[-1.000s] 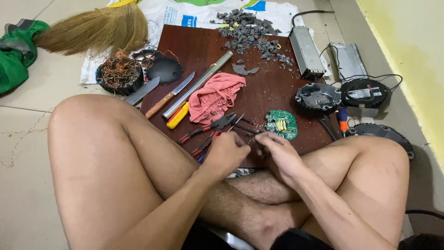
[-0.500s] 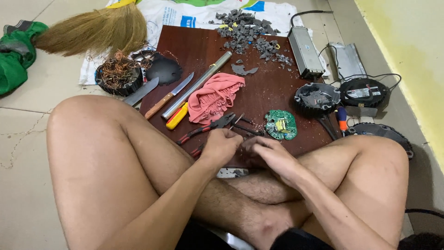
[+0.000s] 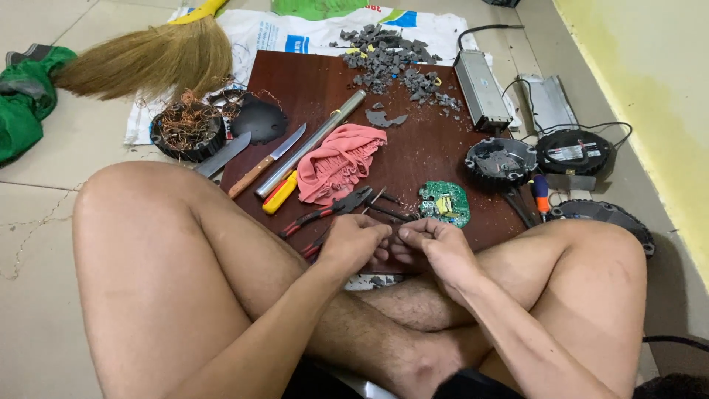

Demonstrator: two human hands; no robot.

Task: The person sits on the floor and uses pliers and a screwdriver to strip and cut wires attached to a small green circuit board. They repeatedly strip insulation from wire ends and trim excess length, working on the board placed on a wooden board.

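I sit cross-legged at the near edge of a dark brown board (image 3: 310, 89). My left hand (image 3: 354, 240) and my right hand (image 3: 436, 247) meet fingertip to fingertip just above that edge. Both pinch a small part that the fingers hide. A round green circuit board (image 3: 444, 203) lies just beyond my right hand. Red-handled pliers (image 3: 332, 209) and thin dark tools (image 3: 384, 207) lie just beyond my left hand. A crumpled pink cloth (image 3: 340, 162) rests behind the pliers.
On the board lie a metal tube (image 3: 310, 144), a wooden-handled knife (image 3: 266, 159), a yellow cutter (image 3: 281, 192) and grey rubble (image 3: 384, 52). A bowl of copper wire (image 3: 188, 129) and a broom (image 3: 148, 59) are at the left. A metal box (image 3: 480, 89), black round housings (image 3: 502, 162) and a screwdriver (image 3: 541, 193) are at the right.
Both hands stay together at the board's near edge. Only the fingers shift slightly against each other; nothing on the board has moved.
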